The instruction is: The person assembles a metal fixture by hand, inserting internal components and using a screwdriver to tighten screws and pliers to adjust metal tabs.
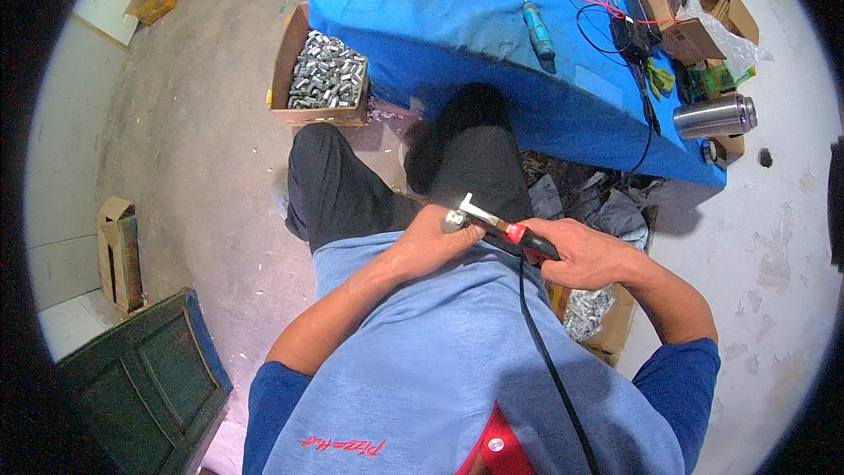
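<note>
Against the left wall stood a small open cardboard carton, and nearer the seated person a dark green panelled door lay flat on the concrete floor. Further in, a cardboard box full of small shiny metal pieces sat on the floor, touching the edge of the table draped in a blue cloth.

The person sat with dark-trousered knees toward that table. Their left hand was clenched around a small silvery metal part, pinching it over the lap, with a pale bracket-like tab sticking up from it. Just beside it, the right hand was gripping the red-and-black handle of a corded tool, whose tip met the metal part. The tool's black cord ran down across the blue shirt.

On the table lay a blue-handled screwdriver, and farther right red and black wires, brown cartons and a steel flask on its side. Under the right forearm another box of metal pieces showed, partly hidden.
</note>
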`<state>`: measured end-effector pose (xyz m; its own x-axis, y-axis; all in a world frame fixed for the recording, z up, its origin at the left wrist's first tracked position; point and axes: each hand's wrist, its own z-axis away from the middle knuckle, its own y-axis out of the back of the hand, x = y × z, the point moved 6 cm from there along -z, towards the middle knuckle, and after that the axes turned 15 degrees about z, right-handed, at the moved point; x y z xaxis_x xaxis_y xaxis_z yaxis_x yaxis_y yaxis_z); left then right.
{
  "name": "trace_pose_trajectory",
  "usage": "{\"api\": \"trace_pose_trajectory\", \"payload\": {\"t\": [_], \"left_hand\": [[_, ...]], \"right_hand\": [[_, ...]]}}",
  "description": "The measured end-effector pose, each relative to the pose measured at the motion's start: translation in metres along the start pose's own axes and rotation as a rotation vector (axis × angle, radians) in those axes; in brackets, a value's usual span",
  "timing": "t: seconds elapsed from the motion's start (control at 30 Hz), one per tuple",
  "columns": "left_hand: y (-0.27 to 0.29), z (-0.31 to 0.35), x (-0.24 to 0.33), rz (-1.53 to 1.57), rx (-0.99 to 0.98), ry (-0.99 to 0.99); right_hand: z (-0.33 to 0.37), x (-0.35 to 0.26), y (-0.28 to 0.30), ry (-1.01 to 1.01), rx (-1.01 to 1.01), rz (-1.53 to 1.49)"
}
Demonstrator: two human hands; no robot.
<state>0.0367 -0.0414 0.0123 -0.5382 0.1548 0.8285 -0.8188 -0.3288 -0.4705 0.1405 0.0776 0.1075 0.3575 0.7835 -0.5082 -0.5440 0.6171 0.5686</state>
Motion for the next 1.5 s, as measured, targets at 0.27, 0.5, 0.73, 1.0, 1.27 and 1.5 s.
{"api": "trace_pose_trajectory", "payload": {"t": [0.27, 0.5, 0.73, 1.0, 1.27, 1.5], "left_hand": [[0.018, -0.005, -0.012, -0.196, 0.155, -0.098], [-0.004, 0.000, 0.001, 0.197, 0.044, 0.037], [-0.084, 0.036, 0.027, 0.144, -0.533, -0.063], [-0.030, 0.030, 0.026, 0.127, -0.176, 0.108], [-0.006, 0.000, 0.036, 0.187, 0.194, -0.262], [0.037, -0.002, 0.021, -0.402, 0.452, -0.205]], "right_hand": [[0.000, -0.011, -0.004, -0.115, 0.047, 0.006], [-0.012, 0.009, -0.015, 0.142, 0.385, 0.212], [-0.047, 0.012, -0.025, 0.514, 0.517, 0.457], [-0.049, 0.045, 0.027, 0.065, 0.778, 0.112], [-0.054, 0.035, -0.010, 0.073, 0.101, -0.789], [-0.071, 0.014, -0.008, 0.040, 0.325, -0.609]]}}
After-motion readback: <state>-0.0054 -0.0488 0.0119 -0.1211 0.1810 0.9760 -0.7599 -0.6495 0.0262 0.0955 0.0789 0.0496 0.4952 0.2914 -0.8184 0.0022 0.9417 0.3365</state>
